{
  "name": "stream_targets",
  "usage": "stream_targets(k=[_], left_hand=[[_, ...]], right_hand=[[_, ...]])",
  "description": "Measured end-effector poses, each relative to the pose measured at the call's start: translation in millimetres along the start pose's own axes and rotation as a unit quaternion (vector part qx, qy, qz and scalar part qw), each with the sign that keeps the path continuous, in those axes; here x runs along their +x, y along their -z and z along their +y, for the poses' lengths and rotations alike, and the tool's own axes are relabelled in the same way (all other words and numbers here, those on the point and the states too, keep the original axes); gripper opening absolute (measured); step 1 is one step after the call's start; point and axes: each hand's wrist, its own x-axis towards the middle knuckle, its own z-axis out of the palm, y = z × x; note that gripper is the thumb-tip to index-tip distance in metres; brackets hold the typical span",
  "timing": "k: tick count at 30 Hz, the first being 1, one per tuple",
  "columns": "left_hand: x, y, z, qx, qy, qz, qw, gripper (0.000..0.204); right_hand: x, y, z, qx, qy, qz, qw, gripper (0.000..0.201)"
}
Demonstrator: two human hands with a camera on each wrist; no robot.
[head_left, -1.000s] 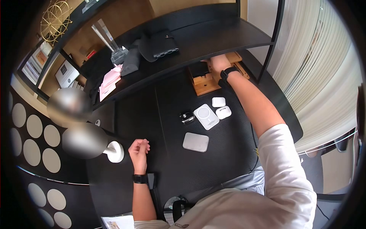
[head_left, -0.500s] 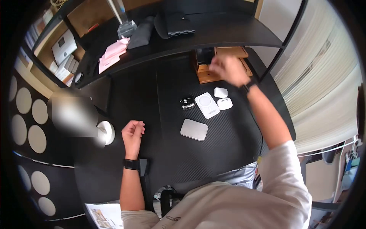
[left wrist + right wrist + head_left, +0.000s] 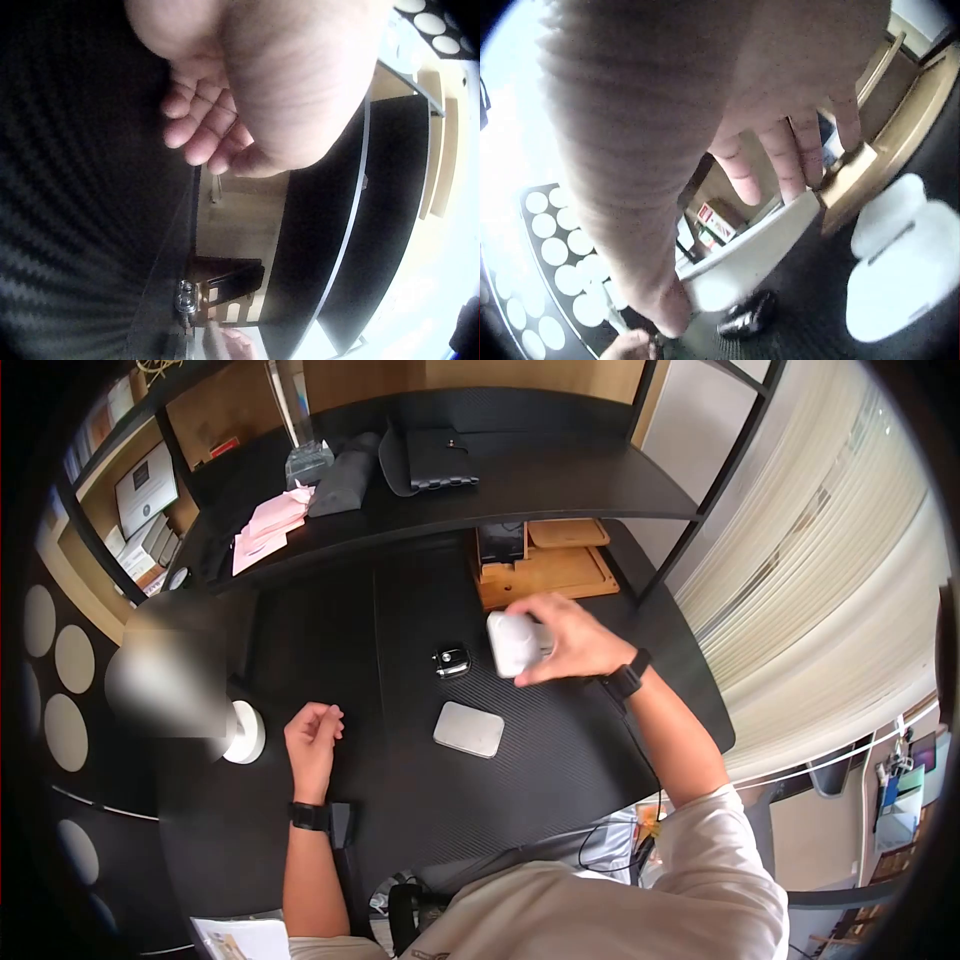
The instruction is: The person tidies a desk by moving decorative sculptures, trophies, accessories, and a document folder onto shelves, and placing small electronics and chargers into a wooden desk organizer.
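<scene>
My right hand [image 3: 582, 648] grips a flat white charger pad [image 3: 513, 643] with a round ring on its face, thumb on the near edge and fingers at the far edge. In the right wrist view the pad [image 3: 757, 251] spans the space between thumb and fingertips. Two white earbud cases [image 3: 907, 274] lie beside it, covered by that hand in the head view. Left of the pad is a shiny black key fob [image 3: 452, 661]; a silver-grey rounded tin [image 3: 469, 729] lies nearer. My left hand [image 3: 314, 740] rests on the desk, fingers loosely curled, holding nothing.
A wooden desk organizer [image 3: 565, 572] stands under the black shelf [image 3: 570, 475]. On the shelf are pink papers [image 3: 270, 528], a black pouch [image 3: 440, 460] and a clear trophy [image 3: 305, 460]. A white round base [image 3: 246, 732] stands left. A cable [image 3: 648, 755] runs at right.
My right hand has come back from the wooden organizer, moving toward me, and has taken hold of the white charger pad. The left hand stays on the desk; the head view has shifted.
</scene>
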Motion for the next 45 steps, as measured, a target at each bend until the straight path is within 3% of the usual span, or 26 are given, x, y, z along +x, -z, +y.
stream_targets(k=[6,10,12,14,18,20,22,25,34,38,40,43,45], left_hand=[[0,0,2,-0.005,0.003,-0.006,1.000,0.017],[-1,0,4,-0.006,0.004,-0.005,1.000,0.017],[-1,0,4,0.005,0.005,-0.010,1.000,0.016],[-1,0,5,0.007,0.004,-0.011,1.000,0.016],[-2,-1,6,0.013,0.008,-0.003,1.000,0.015],[-2,-2,8,0.020,0.004,-0.006,1.000,0.014],[-3,-2,8,0.021,0.013,0.002,1.000,0.014],[-3,-3,7,0.014,0.004,0.006,1.000,0.013],[-3,-3,8,0.013,0.010,0.000,1.000,0.013],[-3,0,5,0.025,0.014,0.000,1.000,0.013],[-1,-1,3,0.017,0.008,-0.006,1.000,0.014],[-2,-2,3,0.018,-0.006,-0.010,1.000,0.014],[-1,0,2,0.021,-0.019,-0.018,0.999,0.013]], right_hand=[[-7,36,76,0.117,-0.163,0.181,0.963,0.070],[-15,39,97,0.205,-0.233,0.167,0.936,0.066],[-14,32,116,0.178,-0.221,0.168,0.944,0.065],[-6,30,123,0.039,-0.185,0.125,0.974,0.066],[18,26,138,0.063,-0.153,0.077,0.983,0.065],[20,27,144,0.012,-0.158,0.051,0.986,0.060],[25,20,153,-0.066,-0.078,0.069,0.992,0.053],[33,16,146,-0.027,-0.121,0.046,0.991,0.051],[41,4,148,-0.009,-0.133,0.063,0.989,0.049],[20,-1,110,-0.178,-0.026,0.142,0.973,0.036],[14,2,50,-0.087,-0.065,0.058,0.992,0.032],[21,-32,9,-0.033,0.082,0.040,0.995,0.039],[32,-61,1,-0.034,0.114,0.031,0.992,0.048]])
